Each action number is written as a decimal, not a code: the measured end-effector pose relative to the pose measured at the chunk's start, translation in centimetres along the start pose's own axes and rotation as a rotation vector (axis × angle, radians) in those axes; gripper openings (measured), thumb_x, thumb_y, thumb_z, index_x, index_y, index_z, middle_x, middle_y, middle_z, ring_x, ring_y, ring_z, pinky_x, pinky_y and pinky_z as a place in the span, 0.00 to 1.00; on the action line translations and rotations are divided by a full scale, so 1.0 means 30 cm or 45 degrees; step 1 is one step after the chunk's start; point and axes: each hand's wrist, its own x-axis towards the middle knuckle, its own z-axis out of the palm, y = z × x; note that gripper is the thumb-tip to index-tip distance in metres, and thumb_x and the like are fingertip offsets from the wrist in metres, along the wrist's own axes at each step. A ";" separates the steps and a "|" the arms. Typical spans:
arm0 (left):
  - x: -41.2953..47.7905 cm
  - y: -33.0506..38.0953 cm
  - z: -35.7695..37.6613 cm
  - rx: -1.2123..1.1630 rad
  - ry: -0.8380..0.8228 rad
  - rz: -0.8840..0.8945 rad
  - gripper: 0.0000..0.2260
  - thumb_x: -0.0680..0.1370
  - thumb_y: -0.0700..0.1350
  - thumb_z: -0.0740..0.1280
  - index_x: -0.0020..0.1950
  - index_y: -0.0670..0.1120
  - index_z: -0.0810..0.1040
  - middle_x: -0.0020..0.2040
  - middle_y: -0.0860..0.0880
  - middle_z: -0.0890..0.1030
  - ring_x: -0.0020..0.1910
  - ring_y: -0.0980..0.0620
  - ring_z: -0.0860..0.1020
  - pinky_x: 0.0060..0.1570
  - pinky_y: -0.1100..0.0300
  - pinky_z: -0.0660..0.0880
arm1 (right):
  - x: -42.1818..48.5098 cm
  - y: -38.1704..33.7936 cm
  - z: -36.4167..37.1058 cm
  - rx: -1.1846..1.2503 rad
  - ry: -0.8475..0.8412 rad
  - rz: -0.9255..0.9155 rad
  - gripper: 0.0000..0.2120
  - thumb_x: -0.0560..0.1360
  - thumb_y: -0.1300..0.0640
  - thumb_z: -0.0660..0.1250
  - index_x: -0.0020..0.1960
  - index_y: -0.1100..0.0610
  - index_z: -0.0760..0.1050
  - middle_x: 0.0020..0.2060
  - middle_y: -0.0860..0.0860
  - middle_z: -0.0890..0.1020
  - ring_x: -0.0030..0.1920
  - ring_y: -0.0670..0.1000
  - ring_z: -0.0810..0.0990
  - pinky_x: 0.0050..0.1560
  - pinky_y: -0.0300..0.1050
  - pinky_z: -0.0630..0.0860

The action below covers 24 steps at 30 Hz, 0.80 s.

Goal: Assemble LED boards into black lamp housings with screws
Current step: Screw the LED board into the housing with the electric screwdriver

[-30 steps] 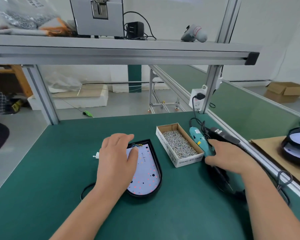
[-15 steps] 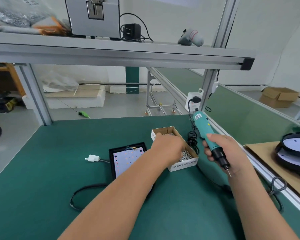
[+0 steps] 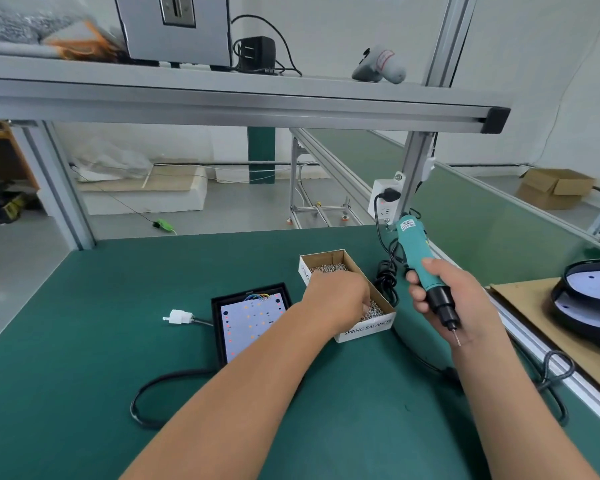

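The LED board (image 3: 246, 323) sits in the black lamp housing (image 3: 216, 323) on the bench (image 3: 84, 341); no driven screws are visible, so fastening is judged not yet begun. The left hand (image 3: 340, 296) is in the screw box (image 3: 366, 332), fingers curled downward; whether they hold a screw cannot be told. The right hand (image 3: 454, 299) clasps the electric screwdriver (image 3: 414, 251), bit down, beside the box.

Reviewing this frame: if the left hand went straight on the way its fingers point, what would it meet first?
The screws in the cardboard box: the left hand reaches down into it, fingertips hidden among or just above them. Depth is unclear, so contact may already exist.
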 end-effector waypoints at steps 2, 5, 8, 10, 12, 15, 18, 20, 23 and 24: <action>-0.006 -0.004 -0.004 0.009 0.024 -0.010 0.08 0.81 0.42 0.67 0.48 0.51 0.86 0.47 0.50 0.85 0.50 0.44 0.80 0.51 0.52 0.75 | -0.005 -0.003 0.006 0.056 -0.001 -0.007 0.11 0.84 0.57 0.62 0.63 0.61 0.74 0.39 0.54 0.79 0.31 0.48 0.75 0.24 0.38 0.72; -0.019 -0.005 -0.020 -0.015 0.072 -0.018 0.07 0.80 0.42 0.68 0.49 0.49 0.87 0.49 0.49 0.87 0.52 0.45 0.81 0.53 0.51 0.78 | -0.012 -0.006 0.021 0.142 -0.002 -0.029 0.09 0.85 0.57 0.60 0.61 0.60 0.74 0.39 0.54 0.77 0.31 0.48 0.73 0.25 0.37 0.72; -0.035 0.003 -0.045 -0.110 0.094 -0.063 0.06 0.81 0.44 0.68 0.50 0.48 0.86 0.50 0.49 0.86 0.54 0.46 0.82 0.54 0.50 0.79 | -0.017 -0.009 0.037 0.295 0.006 -0.048 0.08 0.85 0.56 0.58 0.60 0.59 0.72 0.40 0.53 0.76 0.31 0.47 0.73 0.26 0.35 0.72; -0.048 0.007 -0.068 -0.309 0.117 -0.112 0.06 0.82 0.44 0.67 0.48 0.48 0.83 0.49 0.49 0.85 0.50 0.48 0.81 0.48 0.53 0.78 | -0.020 -0.011 0.048 0.419 0.033 -0.065 0.09 0.85 0.55 0.59 0.58 0.60 0.73 0.40 0.51 0.77 0.32 0.45 0.75 0.28 0.34 0.75; -0.074 0.008 -0.101 -0.645 0.184 -0.194 0.08 0.83 0.42 0.66 0.45 0.48 0.80 0.44 0.51 0.82 0.40 0.50 0.78 0.41 0.56 0.75 | -0.026 -0.007 0.060 0.527 0.093 -0.120 0.08 0.84 0.57 0.61 0.57 0.61 0.74 0.41 0.52 0.79 0.34 0.46 0.78 0.33 0.35 0.79; -0.140 -0.004 -0.153 -1.605 0.203 -0.424 0.09 0.84 0.39 0.65 0.46 0.44 0.81 0.38 0.50 0.79 0.34 0.53 0.73 0.32 0.61 0.75 | -0.039 0.005 0.088 0.594 0.133 -0.221 0.03 0.82 0.64 0.61 0.54 0.61 0.74 0.40 0.53 0.79 0.37 0.50 0.81 0.38 0.41 0.82; -0.241 -0.045 -0.188 -2.406 0.026 -0.551 0.09 0.86 0.38 0.62 0.49 0.42 0.80 0.38 0.47 0.79 0.34 0.53 0.73 0.28 0.65 0.72 | -0.055 0.020 0.125 0.621 0.075 -0.260 0.01 0.81 0.62 0.65 0.51 0.57 0.73 0.39 0.52 0.78 0.36 0.49 0.77 0.37 0.41 0.79; -0.318 -0.078 -0.195 -2.620 -0.047 -0.599 0.10 0.86 0.38 0.60 0.49 0.41 0.79 0.39 0.45 0.79 0.35 0.52 0.73 0.26 0.65 0.71 | -0.070 0.026 0.156 0.625 0.046 -0.254 0.05 0.82 0.55 0.68 0.48 0.55 0.75 0.37 0.50 0.75 0.33 0.47 0.73 0.34 0.40 0.75; -0.419 -0.117 -0.189 -2.663 -0.023 -0.664 0.08 0.84 0.37 0.60 0.51 0.40 0.78 0.40 0.44 0.78 0.34 0.52 0.72 0.25 0.66 0.68 | -0.088 0.042 0.218 0.655 0.062 -0.212 0.11 0.81 0.49 0.70 0.43 0.53 0.77 0.35 0.48 0.73 0.32 0.47 0.71 0.32 0.39 0.73; -0.448 -0.127 -0.184 -2.644 -0.002 -0.680 0.07 0.84 0.37 0.61 0.52 0.40 0.79 0.41 0.44 0.79 0.34 0.53 0.72 0.26 0.66 0.67 | -0.096 0.047 0.241 0.661 0.067 -0.202 0.11 0.80 0.49 0.71 0.43 0.53 0.77 0.35 0.48 0.73 0.32 0.46 0.72 0.33 0.39 0.74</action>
